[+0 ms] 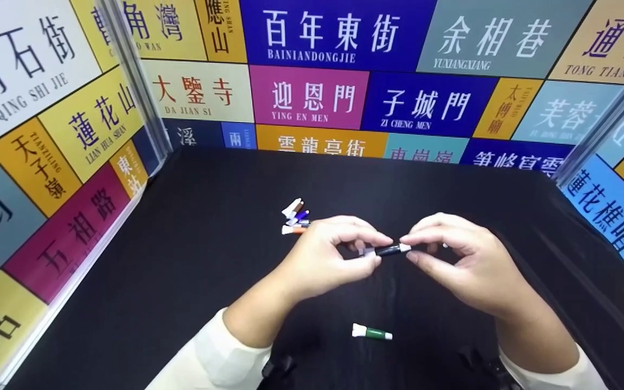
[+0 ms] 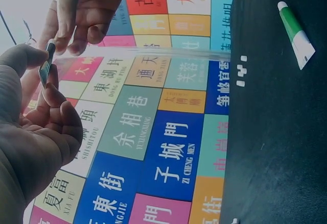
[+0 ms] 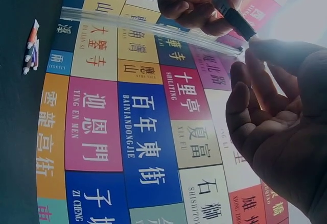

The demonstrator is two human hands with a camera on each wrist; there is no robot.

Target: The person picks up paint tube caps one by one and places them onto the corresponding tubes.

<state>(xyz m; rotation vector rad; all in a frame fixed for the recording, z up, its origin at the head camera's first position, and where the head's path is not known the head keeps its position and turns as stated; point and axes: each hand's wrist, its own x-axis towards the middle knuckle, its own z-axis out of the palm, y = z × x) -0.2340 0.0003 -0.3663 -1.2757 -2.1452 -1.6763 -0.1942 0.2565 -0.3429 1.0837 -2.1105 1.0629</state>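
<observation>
A small black paint tube (image 1: 390,250) with a white cap (image 1: 405,247) is held between both hands above the table. My left hand (image 1: 329,252) pinches the tube near its flat end, thumb below and fingers above. At the other end the right hand (image 1: 466,260) pinches around the cap with thumb and forefinger. From the right wrist, the dark tube (image 3: 235,17) spans the gap between the two hands. Nearer my body, a green paint tube (image 1: 374,332) lies on the black cloth, its white cap pointing right.
Beyond the left hand, several paint tubes (image 1: 293,208) lie in a cluster, among them an orange one (image 1: 292,230). Small white pieces (image 2: 241,71) rest on the black-covered table (image 1: 225,200). Panels with printed signs (image 1: 312,97) enclose the back and sides.
</observation>
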